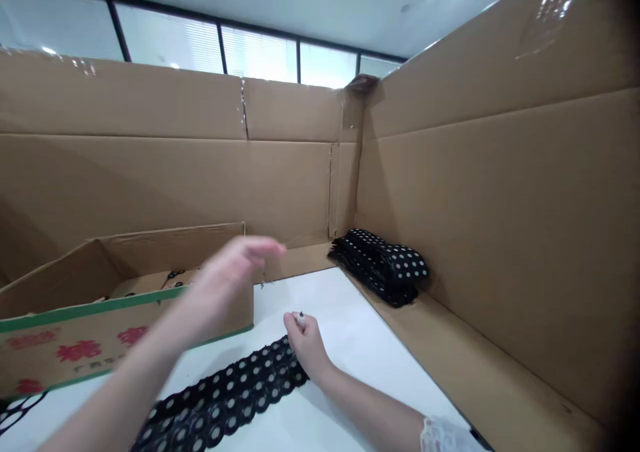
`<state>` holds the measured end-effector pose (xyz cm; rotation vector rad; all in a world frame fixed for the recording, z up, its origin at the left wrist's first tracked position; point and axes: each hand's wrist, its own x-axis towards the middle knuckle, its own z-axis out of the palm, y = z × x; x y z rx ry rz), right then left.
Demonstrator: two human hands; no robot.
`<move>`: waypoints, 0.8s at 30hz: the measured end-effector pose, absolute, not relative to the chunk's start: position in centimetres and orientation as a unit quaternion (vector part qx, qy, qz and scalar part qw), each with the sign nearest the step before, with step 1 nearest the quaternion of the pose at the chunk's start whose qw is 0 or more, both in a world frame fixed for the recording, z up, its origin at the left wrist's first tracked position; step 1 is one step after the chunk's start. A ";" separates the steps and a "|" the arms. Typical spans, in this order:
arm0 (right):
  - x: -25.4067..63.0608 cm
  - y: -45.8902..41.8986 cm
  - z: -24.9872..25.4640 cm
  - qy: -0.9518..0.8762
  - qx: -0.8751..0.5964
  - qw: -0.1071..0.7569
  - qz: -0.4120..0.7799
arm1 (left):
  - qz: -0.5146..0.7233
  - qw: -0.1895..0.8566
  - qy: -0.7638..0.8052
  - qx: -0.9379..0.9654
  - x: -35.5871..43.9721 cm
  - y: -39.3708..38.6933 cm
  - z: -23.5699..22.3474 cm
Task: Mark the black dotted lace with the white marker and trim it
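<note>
My right hand (310, 347) is closed around a white marker (301, 319), its dark tip pointing up out of the fist. The fist rests at the far end of a black strip of fabric with white dots (225, 399), which lies flat on the white table and runs toward me. Up in the air, between the cardboard box and the strip, my left hand (237, 262) is smeared by motion. Its fingers point right, and whether they hold anything does not show.
An open cardboard box (125, 312) with green edges and red flower prints stands at left, with small black items inside. A folded stack of dotted black fabric (383, 265) lies at the back right corner. Tall cardboard walls (500, 225) enclose the white table (360, 359).
</note>
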<state>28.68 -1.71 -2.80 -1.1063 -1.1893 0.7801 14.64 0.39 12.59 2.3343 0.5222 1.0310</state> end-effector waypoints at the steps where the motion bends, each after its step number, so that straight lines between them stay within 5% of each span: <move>1: 28.7 -1.9 -2.6 -0.520 -0.476 0.623 0.338 | 0.345 0.285 0.220 0.867 15.5 0.2 10.6; 7: 29.0 -1.6 -2.5 -0.504 -0.458 0.651 0.334 | 0.293 0.410 0.315 0.804 20.7 0.1 1.5; 24: 28.6 -2.4 -3.0 -0.494 -0.411 0.681 0.351 | 0.338 0.478 0.282 0.760 20.6 -0.3 0.2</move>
